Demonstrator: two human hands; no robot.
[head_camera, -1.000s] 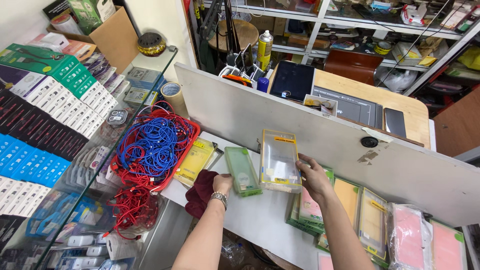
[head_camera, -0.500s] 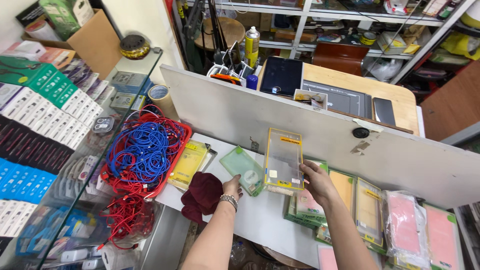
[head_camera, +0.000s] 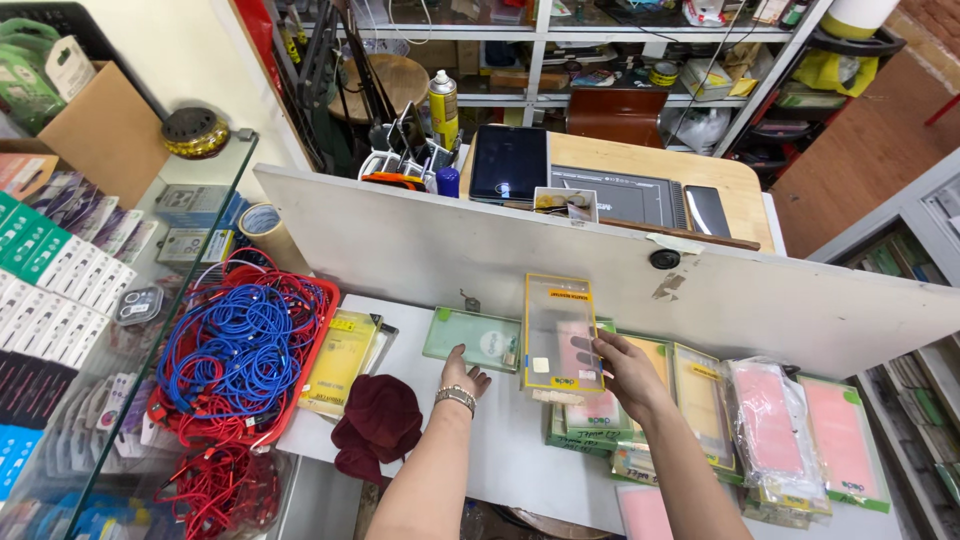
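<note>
My right hand (head_camera: 628, 372) holds up a clear phone-case packet with a yellow border (head_camera: 560, 331) above the white counter (head_camera: 500, 450). My left hand (head_camera: 460, 375), with a beaded bracelet at the wrist, rests its fingers on a green-edged clear packet (head_camera: 473, 337) that lies flat on the counter. Under and beside the raised packet lie stacks of similar packets (head_camera: 600, 425), some yellow-edged (head_camera: 700, 400), some pink (head_camera: 770, 415).
A red basket of blue and red cables (head_camera: 240, 350) sits at the left, with a yellow packet (head_camera: 340, 362) and a dark red cloth (head_camera: 378, 425) next to it. A white partition (head_camera: 420, 250) backs the counter. A glass display case (head_camera: 90, 300) stands at the far left.
My left hand has laid the green-edged packet flat on the counter, further left. My right hand still holds the yellow-bordered packet upright.
</note>
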